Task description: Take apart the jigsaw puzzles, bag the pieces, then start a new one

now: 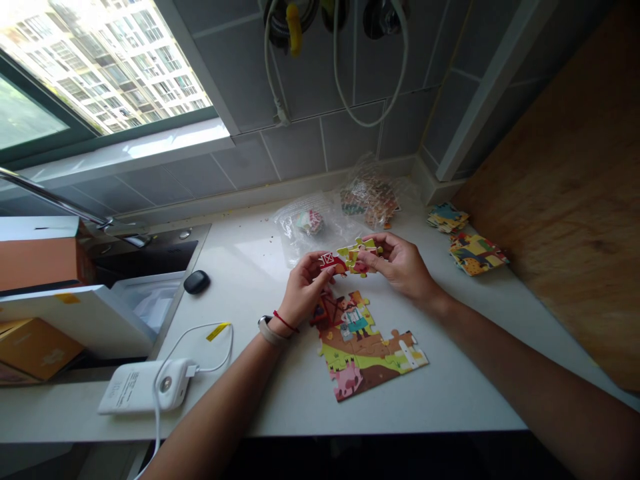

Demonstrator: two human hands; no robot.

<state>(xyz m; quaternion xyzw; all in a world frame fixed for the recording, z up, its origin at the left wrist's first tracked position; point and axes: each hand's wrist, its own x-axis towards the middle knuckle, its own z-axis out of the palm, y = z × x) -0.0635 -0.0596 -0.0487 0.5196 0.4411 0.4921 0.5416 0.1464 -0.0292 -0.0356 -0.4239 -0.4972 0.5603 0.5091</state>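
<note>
Between thumb and fingers, my left hand point(306, 288) grips a red puzzle piece point(332, 263) with a white barn-window pattern. Close beside it, my right hand point(400, 263) holds several yellow-green puzzle pieces point(361, 255); whether the pieces of the two hands touch, I cannot tell. Below both hands, a partly joined puzzle point(370, 350) lies flat on the white counter point(280, 400). It shows a pig, a figure in a blue apron, a white fence and part of a red barn. My left fingers cover some of its upper left edge.
Clear plastic bags point(370, 193) with more pieces lie by the tiled wall. Two piles of puzzle pieces point(475, 253) sit at right, near a wooden panel point(560, 200). At left are a white power bank point(145, 387) with cable, a black oval object point(197, 282) and boxes point(43, 257) over the sink.
</note>
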